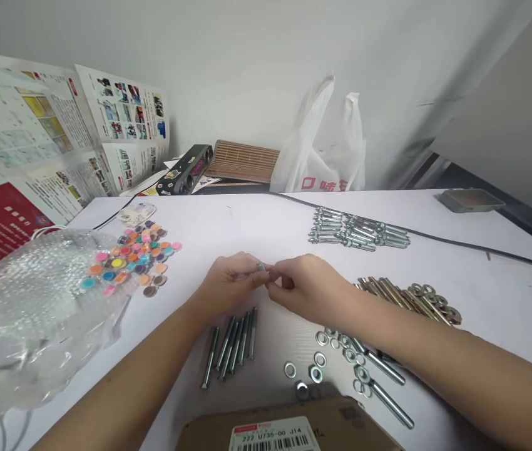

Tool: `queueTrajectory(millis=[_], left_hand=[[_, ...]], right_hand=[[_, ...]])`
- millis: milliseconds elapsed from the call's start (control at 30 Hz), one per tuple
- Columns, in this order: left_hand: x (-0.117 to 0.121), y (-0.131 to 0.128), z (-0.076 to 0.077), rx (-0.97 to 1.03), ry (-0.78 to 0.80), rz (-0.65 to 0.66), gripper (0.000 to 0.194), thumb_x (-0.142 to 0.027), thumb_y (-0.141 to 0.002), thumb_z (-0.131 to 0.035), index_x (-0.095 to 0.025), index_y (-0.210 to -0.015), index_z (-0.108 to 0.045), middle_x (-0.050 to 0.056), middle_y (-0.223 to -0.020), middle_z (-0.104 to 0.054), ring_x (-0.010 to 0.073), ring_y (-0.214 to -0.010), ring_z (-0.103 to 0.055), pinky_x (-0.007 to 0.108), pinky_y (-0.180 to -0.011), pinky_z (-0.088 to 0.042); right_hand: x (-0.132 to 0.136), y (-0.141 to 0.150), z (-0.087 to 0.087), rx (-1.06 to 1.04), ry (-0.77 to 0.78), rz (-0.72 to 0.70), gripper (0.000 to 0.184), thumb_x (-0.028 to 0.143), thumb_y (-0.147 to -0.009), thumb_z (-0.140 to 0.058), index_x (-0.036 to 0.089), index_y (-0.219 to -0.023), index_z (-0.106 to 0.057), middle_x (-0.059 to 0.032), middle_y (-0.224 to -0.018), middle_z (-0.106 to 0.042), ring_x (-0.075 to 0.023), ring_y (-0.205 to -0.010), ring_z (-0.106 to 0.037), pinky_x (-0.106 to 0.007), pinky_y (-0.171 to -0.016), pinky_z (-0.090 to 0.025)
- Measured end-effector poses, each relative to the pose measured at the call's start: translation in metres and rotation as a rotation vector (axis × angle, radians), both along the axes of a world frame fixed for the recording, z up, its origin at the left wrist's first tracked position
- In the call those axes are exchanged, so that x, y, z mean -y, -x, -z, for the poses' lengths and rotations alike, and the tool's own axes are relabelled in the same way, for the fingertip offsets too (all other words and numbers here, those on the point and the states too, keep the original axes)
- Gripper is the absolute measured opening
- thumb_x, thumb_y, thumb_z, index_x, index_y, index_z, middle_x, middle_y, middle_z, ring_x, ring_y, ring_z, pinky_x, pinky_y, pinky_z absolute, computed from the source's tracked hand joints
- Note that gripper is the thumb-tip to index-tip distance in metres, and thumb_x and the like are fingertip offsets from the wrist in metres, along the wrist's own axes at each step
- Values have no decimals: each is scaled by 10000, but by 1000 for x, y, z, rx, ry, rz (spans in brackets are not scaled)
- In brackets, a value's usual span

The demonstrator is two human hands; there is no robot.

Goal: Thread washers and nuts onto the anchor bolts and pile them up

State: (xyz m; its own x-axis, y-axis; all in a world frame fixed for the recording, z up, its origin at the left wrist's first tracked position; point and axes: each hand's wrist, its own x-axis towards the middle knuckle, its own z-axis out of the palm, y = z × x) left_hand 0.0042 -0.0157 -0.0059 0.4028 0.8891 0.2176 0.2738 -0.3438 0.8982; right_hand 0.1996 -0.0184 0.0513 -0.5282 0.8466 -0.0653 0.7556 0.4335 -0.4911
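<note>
My left hand (pixel 229 283) and my right hand (pixel 304 287) meet over the middle of the white table (pixel 256 225), fingers pinched together on a small metal bolt (pixel 260 267) held between them. Just below the hands lies a row of several long bare bolts (pixel 234 341). Loose nuts and washers (pixel 317 366) are scattered under my right forearm, beside two longer bolts (pixel 385 388). What my right fingertips hold on the bolt is too small to make out.
A stack of assembled bolts (pixel 357 228) lies at the back right, brass-coloured sleeves and washers (pixel 411 300) to the right. Coloured round discs (pixel 132 257) and bubble wrap (pixel 31 313) sit left. A cardboard box (pixel 285 429) is at the near edge; a black cable (pixel 482 250) crosses behind.
</note>
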Motion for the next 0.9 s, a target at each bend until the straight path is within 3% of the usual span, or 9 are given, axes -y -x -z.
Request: queueTrajectory(millis=[100,200,367,567,733,900], left_hand=[[1,-2,2,12,-76,-168,175,-331,-849,-646,-199,-903,-748,62,-944,-712,195,-914,-630,347,-856,-504],[-1,-2,6,-100,-145,-192,148,-324,-843,-651,-215,-871,-746,45,-914,-720,190,-925,-625,347,-875,-503],[-5,-2,12,-177,-72,-165,188,-369,-839,-643,-206,-886,-725,42,-914,-716,183,-896,-639,331,-855,-511],[-5,-1,10,-230,-27,-140,192,-363,-816,-655,-199,-895,-716,41,-936,-709,187,-910,-643,325,-863,-496],[-5,-2,10,-289,12,-146,183,-367,-806,-651,-223,-897,-721,27,-962,-703,194,-933,-634,337,-879,-487],[-4,-2,10,-293,17,-139,183,-369,-800,-653,-227,-894,-721,27,-963,-698,201,-937,-625,345,-882,-481]], right_hand=[[-3,-15,-18,73,-17,-19,273,374,-874,-492,215,-864,-714,-2,-607,-595,-101,-508,-447,-256,-527,-292],[0,-39,-31,212,-23,-52,317,436,-877,-503,212,-803,-713,-21,-581,-595,-131,-509,-492,-272,-501,-294],[27,-49,-26,291,108,-401,84,246,-758,-632,227,-792,-707,-11,-607,-625,-163,-575,-587,-268,-508,-298],[43,-32,-19,454,115,-584,152,179,-700,-638,212,-825,-717,-21,-642,-655,-194,-589,-595,-282,-475,-234],[35,-31,-10,330,141,-614,102,193,-684,-614,201,-739,-699,-10,-621,-642,-159,-557,-532,-278,-502,-263],[22,-39,-20,227,99,-446,169,153,-676,-558,197,-792,-672,4,-622,-612,-121,-520,-492,-253,-498,-262]])
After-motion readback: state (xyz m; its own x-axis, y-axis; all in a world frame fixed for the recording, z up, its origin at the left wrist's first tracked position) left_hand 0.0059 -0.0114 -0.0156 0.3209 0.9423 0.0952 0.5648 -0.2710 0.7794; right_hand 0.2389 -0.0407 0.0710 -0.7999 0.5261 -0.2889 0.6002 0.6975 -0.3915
